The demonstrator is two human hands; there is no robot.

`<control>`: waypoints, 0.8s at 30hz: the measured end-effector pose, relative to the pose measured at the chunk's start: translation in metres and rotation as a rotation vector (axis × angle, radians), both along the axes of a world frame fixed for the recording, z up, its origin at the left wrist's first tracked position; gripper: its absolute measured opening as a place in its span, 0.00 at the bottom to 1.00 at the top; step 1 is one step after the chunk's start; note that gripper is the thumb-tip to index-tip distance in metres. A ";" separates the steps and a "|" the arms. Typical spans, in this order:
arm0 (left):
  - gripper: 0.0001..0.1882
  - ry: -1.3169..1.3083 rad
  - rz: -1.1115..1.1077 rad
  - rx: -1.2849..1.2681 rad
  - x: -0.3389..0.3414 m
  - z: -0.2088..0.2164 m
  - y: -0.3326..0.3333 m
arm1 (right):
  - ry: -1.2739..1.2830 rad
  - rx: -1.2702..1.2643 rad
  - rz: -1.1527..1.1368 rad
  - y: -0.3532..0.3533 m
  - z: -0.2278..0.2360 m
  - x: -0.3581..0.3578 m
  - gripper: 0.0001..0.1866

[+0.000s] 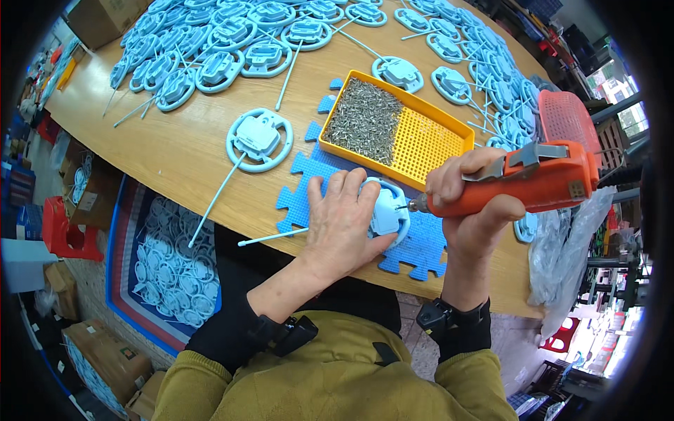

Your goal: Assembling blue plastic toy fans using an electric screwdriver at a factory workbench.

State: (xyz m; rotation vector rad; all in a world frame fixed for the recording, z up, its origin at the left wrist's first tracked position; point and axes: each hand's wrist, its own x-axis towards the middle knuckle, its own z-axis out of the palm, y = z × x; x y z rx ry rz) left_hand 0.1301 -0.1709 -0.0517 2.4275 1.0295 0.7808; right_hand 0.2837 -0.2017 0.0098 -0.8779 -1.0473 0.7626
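My left hand point(342, 223) lies over a light blue plastic wheel-shaped part point(387, 215), fingers on its far side and thumb at its near edge, holding it down on a blue foam mat point(302, 189). The part's thin stick juts out to the left from under my hand. In my right hand point(472, 203) is an orange power screwdriver point(526, 179), lying nearly level. Its bit reaches the right side of the wheel-shaped part; whether a screw sits at the tip is too small to tell. Just beyond stands a yellow perforated tray point(437, 142) with small metal screws point(365, 119) heaped in its left half.
Another wheel-shaped part with a stick point(258, 139) lies left of the mat on the wooden table point(189, 140). Many more cover the far side. A pink basket point(567, 119) and clear plastic bags point(562, 245) are at right. A blue-rimmed bin point(116, 281) of parts stands below left.
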 end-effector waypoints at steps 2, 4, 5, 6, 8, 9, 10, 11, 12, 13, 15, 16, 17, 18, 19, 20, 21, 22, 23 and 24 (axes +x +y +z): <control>0.35 -0.007 0.000 -0.003 0.000 -0.001 -0.001 | -0.003 0.017 0.029 0.001 -0.001 -0.002 0.38; 0.35 0.004 0.006 -0.008 0.000 -0.001 0.000 | -0.003 0.011 0.034 0.002 -0.001 -0.006 0.37; 0.35 0.003 0.004 -0.009 0.000 0.000 0.000 | -0.004 0.009 0.039 0.003 0.000 -0.007 0.36; 0.35 0.008 0.003 -0.013 0.000 0.000 0.000 | -0.004 0.010 0.038 0.003 -0.001 -0.006 0.36; 0.35 0.007 -0.002 -0.003 0.001 0.003 0.001 | 0.020 -0.018 0.088 0.002 -0.002 -0.002 0.35; 0.35 0.008 -0.002 -0.004 0.001 0.004 0.002 | 0.016 -0.007 0.086 0.004 0.000 -0.003 0.35; 0.35 0.009 -0.004 -0.002 0.002 0.005 0.002 | -0.021 -0.040 0.038 0.005 0.001 -0.006 0.36; 0.35 0.004 -0.005 0.013 0.002 0.006 0.002 | -0.057 -0.070 -0.011 0.007 0.002 -0.007 0.37; 0.35 0.021 -0.001 -0.011 0.000 0.006 0.001 | -0.028 -0.058 -0.034 0.008 -0.001 -0.006 0.37; 0.35 0.031 -0.005 -0.032 0.001 0.007 0.002 | -0.041 -0.039 -0.042 0.009 -0.001 -0.002 0.37; 0.34 0.005 -0.002 0.002 -0.010 0.009 0.001 | 0.106 -0.052 0.105 0.014 0.001 0.005 0.38; 0.33 0.008 0.020 -0.005 -0.020 0.009 -0.002 | 0.102 -0.014 0.085 0.016 0.003 0.015 0.37; 0.32 0.015 0.048 -0.016 -0.034 0.008 -0.006 | 0.081 0.035 0.045 0.018 0.006 0.029 0.37; 0.32 -0.001 0.069 -0.038 -0.055 0.009 -0.012 | 0.039 0.078 -0.070 0.022 0.007 0.045 0.36; 0.32 -0.015 0.083 -0.060 -0.079 0.015 -0.017 | -0.003 0.119 -0.192 0.026 0.009 0.062 0.36; 0.32 0.081 0.123 -0.055 -0.104 0.032 -0.023 | 0.002 0.121 -0.238 0.031 0.008 0.079 0.34; 0.32 0.173 0.158 -0.051 -0.126 0.047 -0.027 | 0.001 0.123 -0.253 0.039 0.004 0.088 0.34; 0.34 0.275 0.212 -0.044 -0.152 0.052 -0.032 | 0.063 0.170 -0.268 0.048 -0.001 0.095 0.31; 0.35 0.374 0.264 -0.040 -0.168 0.055 -0.033 | 0.121 0.214 -0.283 0.055 -0.003 0.099 0.28; 0.37 0.353 0.271 -0.079 -0.168 0.061 -0.031 | 0.095 0.238 -0.224 0.061 -0.006 0.101 0.27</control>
